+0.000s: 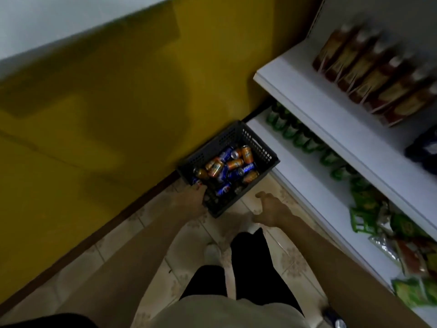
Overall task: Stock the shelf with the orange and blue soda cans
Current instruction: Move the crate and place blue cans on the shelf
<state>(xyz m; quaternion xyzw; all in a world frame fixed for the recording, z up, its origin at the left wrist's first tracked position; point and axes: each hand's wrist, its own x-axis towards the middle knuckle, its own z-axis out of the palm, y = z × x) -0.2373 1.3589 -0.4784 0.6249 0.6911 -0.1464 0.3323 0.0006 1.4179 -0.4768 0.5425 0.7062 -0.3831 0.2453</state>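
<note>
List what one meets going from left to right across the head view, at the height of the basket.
yellow wall → left hand → dark basket of orange and blue soda cans → green bottles on the lower shelf

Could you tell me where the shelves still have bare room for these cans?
The upper shelf is bare along its front edge and left end, in front of the brown cartons. The lower shelf has a bare front strip beside the green bottles; further right, snack packets crowd it.
</note>
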